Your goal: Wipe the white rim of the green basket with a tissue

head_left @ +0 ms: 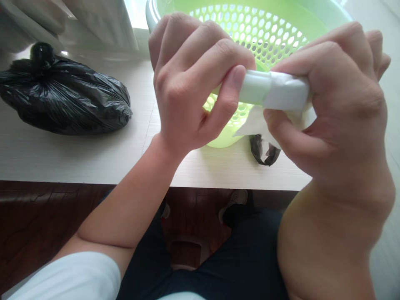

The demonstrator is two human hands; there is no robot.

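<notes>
A pale green, smooth bar (254,87) spans the gap between my two hands, in front of a light green basket (240,25) with a pattern of holes. My left hand (193,79) is closed round the bar's left part. My right hand (340,100) pinches a white tissue (286,91) wrapped about the bar's right part, with thumb below and fingers above. A loose flap of the tissue hangs under the bar. The bar's ends are hidden by my hands, and I cannot tell whether it is joined to the basket.
A knotted, filled black plastic bag (75,96) lies on the pale table (93,162) at the left. Near the table's front edge sits a small crumpled black plastic piece (264,152) with something white in it. A curtain (100,21) hangs at the back left.
</notes>
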